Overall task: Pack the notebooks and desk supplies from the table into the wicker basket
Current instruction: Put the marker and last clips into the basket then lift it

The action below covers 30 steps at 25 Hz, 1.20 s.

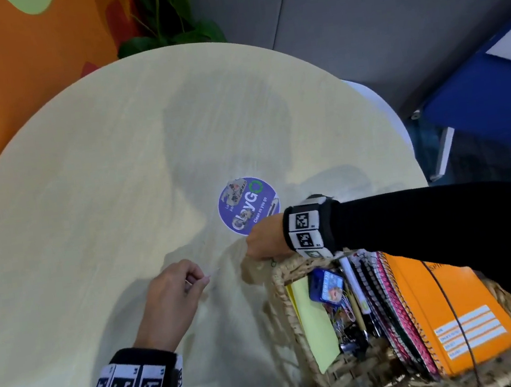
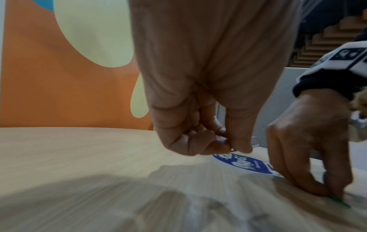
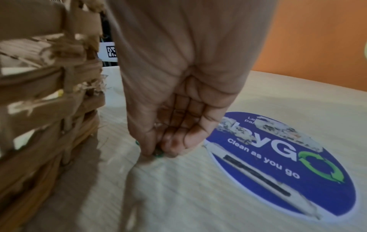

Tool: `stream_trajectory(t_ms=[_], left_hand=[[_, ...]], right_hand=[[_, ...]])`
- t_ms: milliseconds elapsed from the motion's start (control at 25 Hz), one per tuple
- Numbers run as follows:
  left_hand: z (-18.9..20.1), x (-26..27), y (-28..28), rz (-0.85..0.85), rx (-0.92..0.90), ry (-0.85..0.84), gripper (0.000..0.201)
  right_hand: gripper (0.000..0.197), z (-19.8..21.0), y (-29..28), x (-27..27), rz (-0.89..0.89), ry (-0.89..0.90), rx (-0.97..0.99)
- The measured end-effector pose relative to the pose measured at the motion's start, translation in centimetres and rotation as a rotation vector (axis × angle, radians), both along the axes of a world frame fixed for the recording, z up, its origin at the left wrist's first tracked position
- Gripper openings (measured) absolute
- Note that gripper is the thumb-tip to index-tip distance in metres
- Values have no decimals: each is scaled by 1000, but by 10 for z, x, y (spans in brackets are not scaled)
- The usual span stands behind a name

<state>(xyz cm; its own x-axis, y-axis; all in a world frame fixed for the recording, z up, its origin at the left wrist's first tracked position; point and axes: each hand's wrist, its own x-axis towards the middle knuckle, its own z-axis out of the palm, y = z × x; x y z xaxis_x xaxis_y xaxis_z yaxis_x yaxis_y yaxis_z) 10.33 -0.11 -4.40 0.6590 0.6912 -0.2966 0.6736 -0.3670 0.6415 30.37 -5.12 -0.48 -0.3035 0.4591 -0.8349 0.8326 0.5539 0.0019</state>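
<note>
The wicker basket (image 1: 284, 300) stands at the table's near right edge. It holds an orange notebook (image 1: 450, 304), several spiral notebooks, a yellow pad (image 1: 312, 315), pens and binder clips (image 1: 351, 336). My left hand (image 1: 202, 280) hovers over the table left of the basket and pinches a silver paper clip (image 2: 255, 142) between thumb and fingers (image 2: 218, 141). Just beyond the basket's far corner, my right hand (image 3: 158, 150) reaches down to the tabletop. Its fingertips pinch a green paper clip (image 3: 158, 155) that lies against the wood, right beside the basket wall (image 3: 49, 109).
A round blue sticker (image 1: 247, 205) reading "Clean as you go" is stuck on the pale round table (image 1: 86, 199) beside my right hand. An orange wall and a plant stand behind the table. A blue chair (image 1: 479, 105) sits to the right.
</note>
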Motion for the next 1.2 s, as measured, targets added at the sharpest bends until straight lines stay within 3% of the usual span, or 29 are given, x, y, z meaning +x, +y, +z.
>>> stream_trajectory(t_ms=[200,400,560,720,840,1000,1200], left_hand=[[7,7,-32,-63,-12,-9,39],[20,8,-57,-61,41,-4,42],[42,12,-72,13,115,-61,20],[75,21,-82,70,168,-232,9],[106,27,-98,-41,173,-293,13],[126,28,-129,-248,160,-266,9],[120,60,-154,-640,241,159,30]], right_hand=[[20,13,-7,-10,-85,-68,33],[25,73,-33,-1,-290,-45,256],[17,81,-108,9,-708,71,462],[10,51,-168,-3,-1056,58,399],[24,35,-178,-9,-1201,64,341],[33,18,-178,-9,-1213,13,350],[30,12,-181,-10,-1257,4,331]])
